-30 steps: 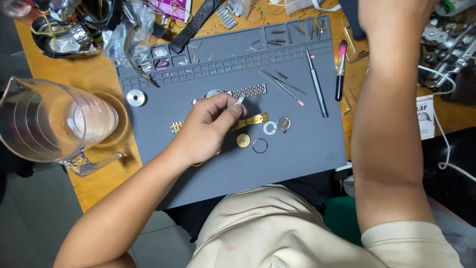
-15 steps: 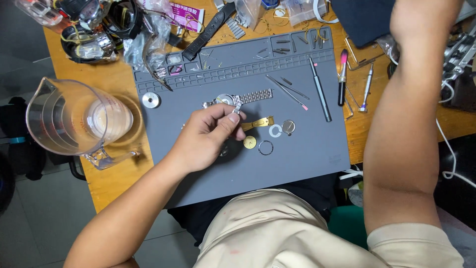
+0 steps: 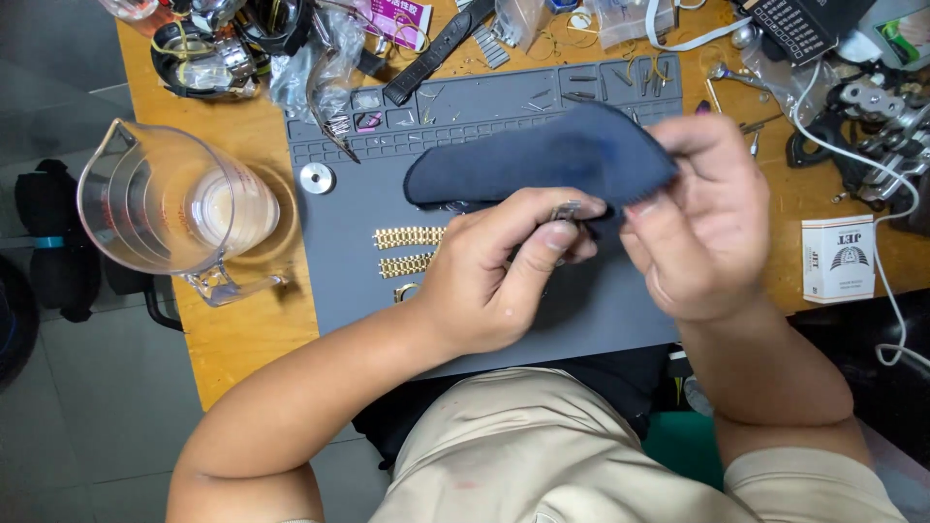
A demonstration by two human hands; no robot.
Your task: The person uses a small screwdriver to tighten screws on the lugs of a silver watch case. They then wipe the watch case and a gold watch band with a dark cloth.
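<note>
Clear measuring jug [image 3: 165,208], milky liquid inside [image 3: 228,208]

One small white carton [image 3: 838,259] stands upright on the wooden table, just right of the right hand [image 3: 702,228]; its face carries a dark emblem.

One pink-and-white printed packet [image 3: 399,18] lies at the far table edge, well beyond the left hand [image 3: 494,271].

One black box with rows of light print [image 3: 799,23] sits at the far right corner, beyond the right hand.

Clear plastic bags [image 3: 320,58] are heaped beside the pink packet.
</note>
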